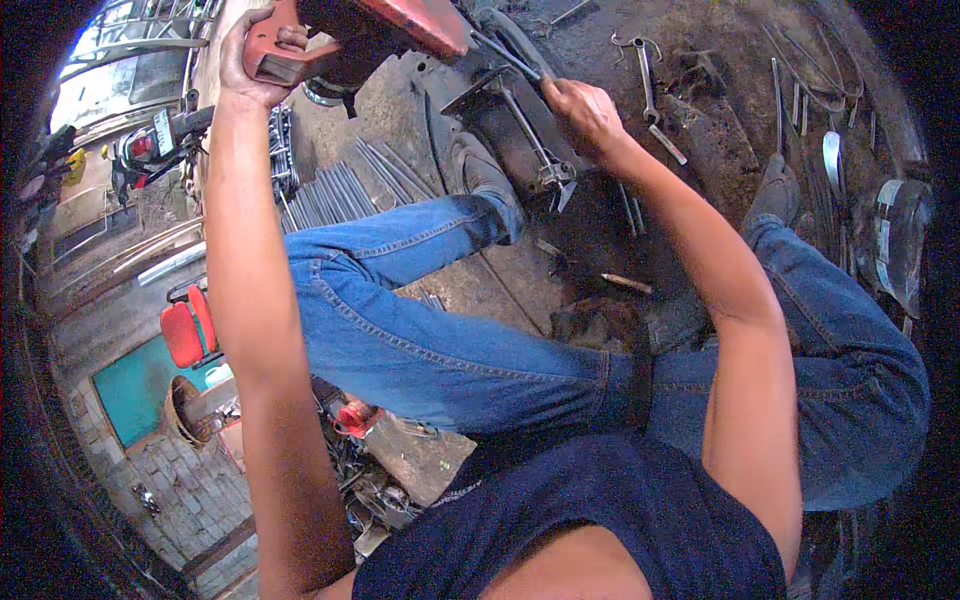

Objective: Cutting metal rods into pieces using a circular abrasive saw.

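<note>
My left hand [240, 72] is closed around the red D-shaped handle [272, 62] of a power tool that looks like a chop saw. Its red guard [425, 22] runs along the top edge, where the upper part is cut off from view. To the right, my right hand [592, 115] wraps round a thin metal rod [508, 54], which slants up and left toward the guard. Whether the rod's far end touches the saw cannot be made out. Below the rod lies a metal screw clamp [528, 130] on the dark base, between my feet.
A bundle of steel rods [335, 200] lies left of my foot. A wrench [646, 80], a pale stick [627, 283] and a curved blade [832, 160] lie on the floor. Farther left are a motorbike [140, 150], a red chair [180, 332] and a basket [180, 408].
</note>
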